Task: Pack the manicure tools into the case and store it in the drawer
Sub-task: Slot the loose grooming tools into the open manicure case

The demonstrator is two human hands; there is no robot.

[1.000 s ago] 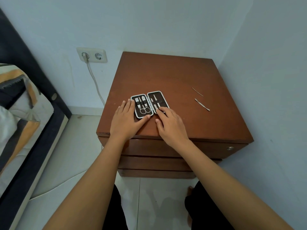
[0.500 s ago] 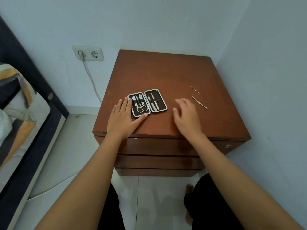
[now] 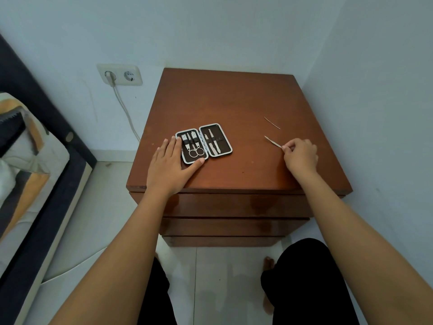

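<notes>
An open manicure case [image 3: 223,141] with a white rim and dark lining lies on the brown nightstand top [image 3: 222,102]. Scissors, clippers and files sit strapped inside it. My left hand [image 3: 169,165] lies flat on the wood, fingers and thumb against the case's left half. Further right, my right hand [image 3: 300,156] pinches the near end of a thin metal tool [image 3: 271,141] lying on the top. A second, thinner metal pick [image 3: 271,123] lies loose a little behind it.
The nightstand has stacked closed drawers [image 3: 234,205] below its top and stands in a wall corner. A wall socket [image 3: 120,75] with a plugged white cable is at left, and a bed [image 3: 28,165] beyond that. My knees are over the tiled floor.
My right hand left the case and travelled right across the top to the thin metal tool, where its fingers closed on the near end. My left hand stayed at the case.
</notes>
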